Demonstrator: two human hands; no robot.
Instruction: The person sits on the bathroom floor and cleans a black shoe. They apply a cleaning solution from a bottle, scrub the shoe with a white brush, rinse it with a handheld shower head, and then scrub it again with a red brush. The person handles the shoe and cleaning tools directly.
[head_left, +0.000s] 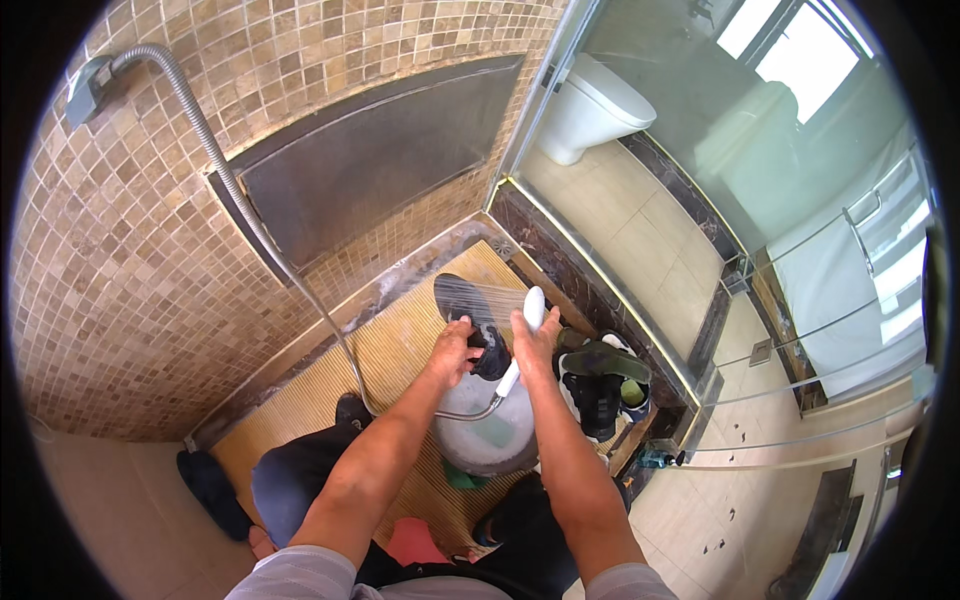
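Note:
In my right hand (531, 341) is a white handheld shower head (534, 306), its spray running leftward. The water hits a dark shoe (461, 298) that my left hand (452, 352) grips near the heel end, with the sole turned up. Directly below both hands stands a round basin (480, 439) of cloudy, sudsy water, with something pale green showing in it. A metal shower hose (330, 322) loops from the wall down to the shower head's handle.
Several shoes and insoles (606, 379) are heaped right of the basin, beside the dark stone curb (540, 232). A dark slipper (214, 491) lies at left. A glass panel (675, 150) rises beyond the curb. A floor drain (501, 247) sits in the far corner.

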